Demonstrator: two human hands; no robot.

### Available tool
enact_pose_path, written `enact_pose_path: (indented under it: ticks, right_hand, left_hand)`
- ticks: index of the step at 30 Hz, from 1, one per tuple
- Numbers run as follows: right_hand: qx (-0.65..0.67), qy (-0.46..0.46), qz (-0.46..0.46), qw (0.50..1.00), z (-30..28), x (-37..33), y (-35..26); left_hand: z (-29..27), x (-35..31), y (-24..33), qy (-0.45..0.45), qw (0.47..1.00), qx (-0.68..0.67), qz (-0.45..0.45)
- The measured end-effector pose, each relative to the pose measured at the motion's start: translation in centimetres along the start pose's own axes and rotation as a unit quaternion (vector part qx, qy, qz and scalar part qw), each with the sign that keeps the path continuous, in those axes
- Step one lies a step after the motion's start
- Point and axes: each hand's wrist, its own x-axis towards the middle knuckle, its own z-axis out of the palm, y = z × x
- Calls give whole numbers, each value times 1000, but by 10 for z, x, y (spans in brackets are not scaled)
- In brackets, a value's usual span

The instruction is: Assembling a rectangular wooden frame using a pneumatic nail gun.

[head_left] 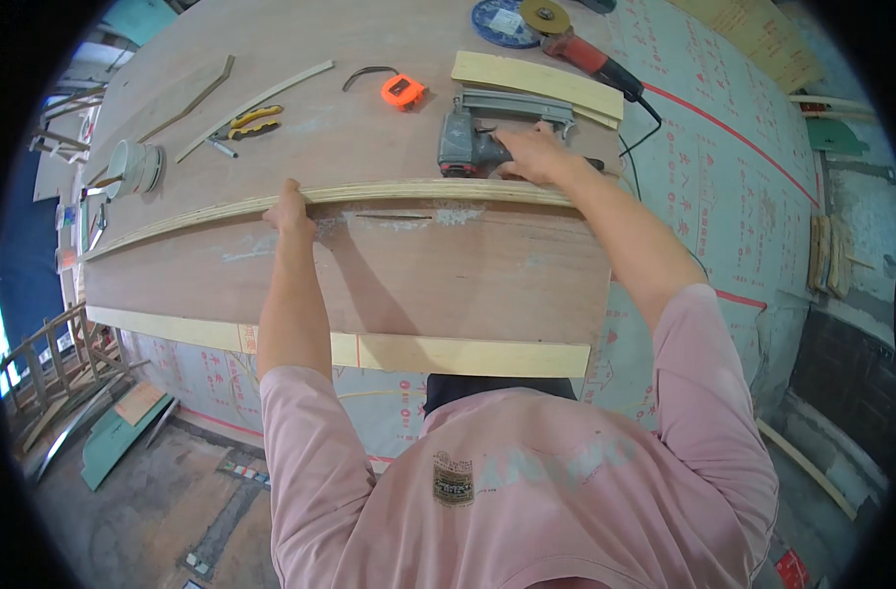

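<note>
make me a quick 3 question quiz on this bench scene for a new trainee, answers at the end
1. Which hand is on the grey nail gun?
2. True or false: the orange tape measure lies to the left of the red angle grinder.
3. What does the left hand hold? a) a hammer b) the long plywood strip c) a paintbrush

Key: 1. The right hand. 2. True. 3. b

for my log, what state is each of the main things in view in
Left hand: closed on strip
Right hand: closed on nail gun
Strip: held, running along the table
Nail gun: held by its handle
Tape measure: lying on table
Pliers: lying down, handles apart
Grinder: lying down, disc fitted
</note>
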Motion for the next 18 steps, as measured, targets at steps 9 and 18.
enact_pose_path:
  ticks: [9, 18]
  right_hand:
    - [-34, 155, -29, 987, 31, -112, 2]
    - [98, 178, 7, 979, 64, -86, 24]
  left_hand:
    - [-8, -4, 5, -75, 997, -12, 13]
    - [-16, 65, -21, -283, 953, 100, 41]
